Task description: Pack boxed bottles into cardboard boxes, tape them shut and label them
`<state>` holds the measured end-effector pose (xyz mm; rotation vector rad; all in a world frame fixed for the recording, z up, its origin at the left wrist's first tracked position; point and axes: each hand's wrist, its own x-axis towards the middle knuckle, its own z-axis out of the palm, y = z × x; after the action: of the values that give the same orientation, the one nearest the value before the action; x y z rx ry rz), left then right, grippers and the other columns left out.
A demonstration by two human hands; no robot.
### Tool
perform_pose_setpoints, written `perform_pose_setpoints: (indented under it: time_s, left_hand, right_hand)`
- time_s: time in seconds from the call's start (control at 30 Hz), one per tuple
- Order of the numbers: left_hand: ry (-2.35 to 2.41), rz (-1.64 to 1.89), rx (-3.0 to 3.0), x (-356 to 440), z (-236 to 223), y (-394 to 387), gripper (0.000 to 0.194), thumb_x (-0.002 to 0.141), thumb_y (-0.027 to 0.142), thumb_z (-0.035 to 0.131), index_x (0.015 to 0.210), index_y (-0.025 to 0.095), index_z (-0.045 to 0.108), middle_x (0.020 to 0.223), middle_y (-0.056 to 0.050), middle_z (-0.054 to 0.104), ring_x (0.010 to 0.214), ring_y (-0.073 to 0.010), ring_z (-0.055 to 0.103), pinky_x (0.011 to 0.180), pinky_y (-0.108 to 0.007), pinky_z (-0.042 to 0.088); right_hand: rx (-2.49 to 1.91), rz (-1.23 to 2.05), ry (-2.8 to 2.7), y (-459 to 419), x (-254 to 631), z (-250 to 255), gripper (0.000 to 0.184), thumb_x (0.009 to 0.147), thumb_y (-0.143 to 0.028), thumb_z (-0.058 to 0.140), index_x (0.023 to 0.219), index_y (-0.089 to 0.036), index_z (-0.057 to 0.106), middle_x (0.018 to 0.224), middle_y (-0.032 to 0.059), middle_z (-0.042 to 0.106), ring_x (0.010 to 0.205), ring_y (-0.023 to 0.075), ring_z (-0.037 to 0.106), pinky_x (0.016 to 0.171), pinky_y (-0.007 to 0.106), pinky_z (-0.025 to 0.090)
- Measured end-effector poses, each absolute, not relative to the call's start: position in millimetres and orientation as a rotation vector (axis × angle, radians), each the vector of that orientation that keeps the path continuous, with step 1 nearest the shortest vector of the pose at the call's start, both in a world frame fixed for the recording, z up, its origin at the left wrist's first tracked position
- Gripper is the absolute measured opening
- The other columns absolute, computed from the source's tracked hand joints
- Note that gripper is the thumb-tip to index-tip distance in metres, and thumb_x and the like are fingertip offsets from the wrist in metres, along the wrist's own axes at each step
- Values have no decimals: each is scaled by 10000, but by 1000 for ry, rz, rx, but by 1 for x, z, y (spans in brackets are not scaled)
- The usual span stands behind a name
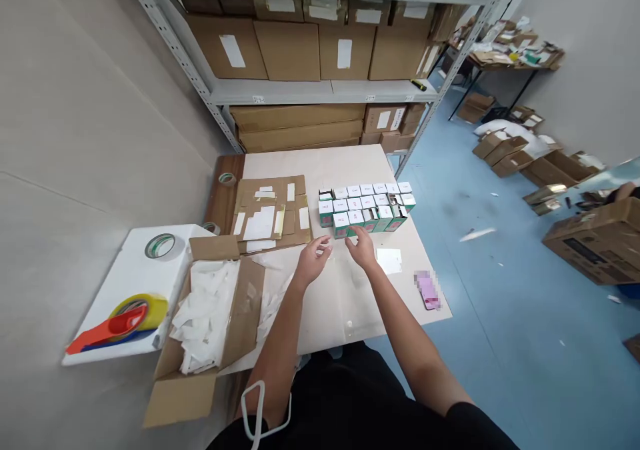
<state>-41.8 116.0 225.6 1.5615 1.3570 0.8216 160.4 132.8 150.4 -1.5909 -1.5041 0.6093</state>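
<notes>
Several small white-and-green cartons (355, 203) stand packed in rows on the pale tabletop, their white tops marked with writing. A few at the right and one at the back left have open tops. My right hand (362, 247) is at the near side of the front row, fingers stretched out toward the cartons; whether they touch is hard to tell. My left hand (314, 261) hovers just left of it over the table, fingers loosely bent and apart, with nothing visible in it. A white paper sheet (389, 261) lies right of my right hand.
Left are flattened cardboard (270, 213) and an open carton (245, 303) of white scraps. Tape rolls (160, 245) and a red-handled tape dispenser (107, 329) lie on a white surface. Behind stands a shelf rack (300, 91) of boxes; a pink-purple item (427, 290) lies near the right edge.
</notes>
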Motion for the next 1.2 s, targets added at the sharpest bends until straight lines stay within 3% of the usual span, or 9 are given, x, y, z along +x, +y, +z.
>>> perform_pose_setpoints:
  time_s: [0.23, 0.33, 0.47, 0.53, 0.63, 0.7, 0.87, 1.03, 1.2]
  left_hand:
    - [1490, 537, 1590, 8, 174, 180, 442, 930, 380, 625, 1340, 219, 667, 1255, -107, 682, 988, -213, 701, 952, -363, 563]
    - [1594, 362, 1562, 32, 142, 217, 505, 920, 347, 646, 1394, 172, 629, 1360, -152, 634, 1157, -280, 670, 1080, -412, 491]
    - [1624, 232, 1479, 43, 103, 244, 767, 862, 276, 718, 1571, 189, 439, 1664, -199, 333, 1476, -368, 439, 1210, -452, 342]
    - [1564, 175, 1443, 38, 88, 244, 877, 839, 238, 734, 1625, 230, 343, 1714, -188, 226, 1532, -375, 356, 1227, -470, 309]
    - [1542, 187, 1456, 24, 73, 234, 883, 860, 229, 703, 1642, 294, 299, 1746, -138, 151, 1575, -358, 266, 1250, -491, 267]
    - [1563, 209, 1472, 17, 67, 228, 843, 877, 232, 678, 1636, 310, 318, 1752, -110, 146, 1587, -343, 235, 1260, -494, 253]
    - [1534, 287, 1415, 14, 58, 222, 811, 878, 176, 615, 1635, 274, 340, 1736, -81, 223, 1590, -281, 240, 1259, -435, 284]
    - [1521, 364, 1382, 19, 60, 215, 831, 860, 105, 540, 1647, 253, 318, 1713, -34, 290, 1584, -225, 261, 1291, -401, 218]
    - [1522, 438, 1377, 20, 66, 194, 802, 867, 137, 554, 1636, 246, 355, 1684, -22, 353, 1569, -230, 303, 1294, -385, 218]
  right_hand:
    - [-1582, 772, -1552, 168, 199, 120, 528, 870, -256, 640, 1397, -219, 615, 1391, 135, 626, 1313, 298, 565, 1114, 497, 478]
    - [-1581, 855, -1587, 171, 209, 111, 573, 871, -262, 655, 1439, -230, 588, 1438, 133, 600, 1339, 297, 556, 1121, 496, 476]
    - [-1590, 985, -1624, 171, 215, 99, 624, 883, -261, 656, 1496, -243, 538, 1515, 130, 543, 1416, 298, 500, 1138, 509, 464]
    - [-1599, 1040, -1632, 173, 216, 92, 644, 883, -256, 660, 1512, -248, 520, 1548, 134, 512, 1472, 304, 441, 1143, 522, 456]
    - [-1581, 1127, -1651, 181, 213, 79, 661, 881, -249, 659, 1524, -258, 505, 1589, 132, 470, 1520, 313, 377, 1137, 538, 459]
    - [-1564, 1203, -1663, 188, 208, 70, 672, 878, -238, 643, 1533, -260, 493, 1617, 134, 435, 1508, 327, 398, 1106, 543, 487]
    - [-1489, 1352, -1669, 203, 188, 49, 717, 827, -129, 552, 1536, -222, 500, 1652, 153, 384, 1299, 301, 616, 1034, 489, 553]
    - [-1529, 1263, -1583, 204, 177, 35, 698, 806, -120, 525, 1497, -212, 560, 1630, 134, 426, 1330, 291, 595, 1068, 487, 539]
    - [-1527, 1316, -1459, 193, 176, 33, 653, 847, -149, 501, 1493, -219, 566, 1632, 123, 429, 1164, 235, 695, 980, 425, 597]
